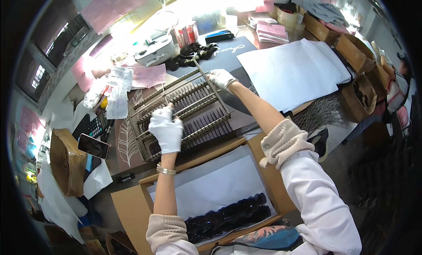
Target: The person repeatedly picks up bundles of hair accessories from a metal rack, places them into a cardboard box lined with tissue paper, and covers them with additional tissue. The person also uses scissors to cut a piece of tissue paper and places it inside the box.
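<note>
A metal rack [184,105] with several bars lies tilted on the table, and thin dark lens-like pieces [206,124] stand on edge in rows inside it. My left hand [166,129], in a white glove, is over the rack's left-middle part with its fingers curled; whether it grips a bar or a piece is hidden. At the rack's far right corner, the gloved fingers of my right hand [222,79] close on the frame. Nearer me is an open cardboard box [197,157] lined with white paper [217,182]. Rows of glossy dark pieces [227,218] lie along its near side.
White paper sheets [290,72] are stacked right of the rack, beside a bundle of thin dark wires [321,113]. A phone [93,146] rests by a cardboard box [66,162] at left. Dark bundles [191,55] lie behind the rack. Another person [395,80] is at far right.
</note>
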Tool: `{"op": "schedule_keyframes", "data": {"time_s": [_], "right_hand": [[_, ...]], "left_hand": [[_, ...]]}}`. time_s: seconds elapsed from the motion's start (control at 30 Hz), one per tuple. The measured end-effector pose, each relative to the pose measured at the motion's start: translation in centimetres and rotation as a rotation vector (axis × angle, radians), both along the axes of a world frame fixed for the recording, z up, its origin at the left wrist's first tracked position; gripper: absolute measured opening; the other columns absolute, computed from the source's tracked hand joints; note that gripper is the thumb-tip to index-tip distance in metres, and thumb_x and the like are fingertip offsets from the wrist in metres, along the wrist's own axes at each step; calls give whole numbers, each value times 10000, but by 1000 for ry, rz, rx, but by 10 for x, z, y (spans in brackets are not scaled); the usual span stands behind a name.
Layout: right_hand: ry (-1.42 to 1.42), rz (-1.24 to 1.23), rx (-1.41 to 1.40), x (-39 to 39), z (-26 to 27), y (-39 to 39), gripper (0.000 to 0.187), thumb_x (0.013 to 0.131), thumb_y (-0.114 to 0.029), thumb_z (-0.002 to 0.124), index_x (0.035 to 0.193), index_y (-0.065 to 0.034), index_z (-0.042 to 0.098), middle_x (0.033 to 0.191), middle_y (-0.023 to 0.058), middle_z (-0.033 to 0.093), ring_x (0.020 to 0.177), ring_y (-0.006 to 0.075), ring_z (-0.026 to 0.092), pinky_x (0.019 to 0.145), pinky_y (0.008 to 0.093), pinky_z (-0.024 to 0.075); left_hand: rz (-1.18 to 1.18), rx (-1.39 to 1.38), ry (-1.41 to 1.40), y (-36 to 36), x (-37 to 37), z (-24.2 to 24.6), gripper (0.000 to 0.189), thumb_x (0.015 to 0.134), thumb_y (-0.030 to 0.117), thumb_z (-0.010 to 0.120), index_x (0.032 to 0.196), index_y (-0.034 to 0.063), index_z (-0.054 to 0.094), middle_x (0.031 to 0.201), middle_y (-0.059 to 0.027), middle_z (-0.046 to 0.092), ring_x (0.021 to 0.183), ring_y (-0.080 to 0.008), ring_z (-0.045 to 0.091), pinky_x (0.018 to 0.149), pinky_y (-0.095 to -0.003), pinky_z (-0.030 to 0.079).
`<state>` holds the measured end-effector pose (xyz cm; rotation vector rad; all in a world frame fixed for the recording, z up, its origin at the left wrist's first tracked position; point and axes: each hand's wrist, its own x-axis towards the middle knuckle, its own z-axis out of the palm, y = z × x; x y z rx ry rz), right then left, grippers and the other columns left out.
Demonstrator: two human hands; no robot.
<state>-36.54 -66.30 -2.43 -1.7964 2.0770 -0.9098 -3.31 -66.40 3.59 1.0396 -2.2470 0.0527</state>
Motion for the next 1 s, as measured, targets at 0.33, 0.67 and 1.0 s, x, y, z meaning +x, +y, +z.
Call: {"op": "schedule_keyframes", "data": {"time_s": [0.33, 0.67, 1.0], "right_hand": [[372, -202, -156, -37, 55, 146, 411, 1065, -383, 445, 1161, -45, 657, 996, 140, 701, 926, 337, 664, 858, 446, 535], [-1371, -1002, -548, -172, 6, 351, 256, 1008, -237, 487, 861, -114, 657, 553, -32, 416, 373, 151, 406, 340, 332, 372], [-305, -1725, -231, -228, -118, 458, 578, 970, -445, 590, 1259, 55, 620, 1194, 256, 686, 1106, 360, 659, 939, 420, 497]], "left_hand": [[-327, 367, -51, -87, 5, -1, 370, 854, 180, 625, 1200, 186, 755, 1092, -86, 755, 976, -233, 712, 924, -320, 535], [-387, 660, 92, -104, 13, -10, 353, 920, 77, 663, 1269, 60, 708, 1134, -63, 749, 988, -81, 661, 901, -247, 507], [-208, -237, -22, -73, -33, -18, 140, 751, 72, 683, 800, 167, 772, 759, -89, 696, 756, -293, 658, 748, -437, 512]]}}
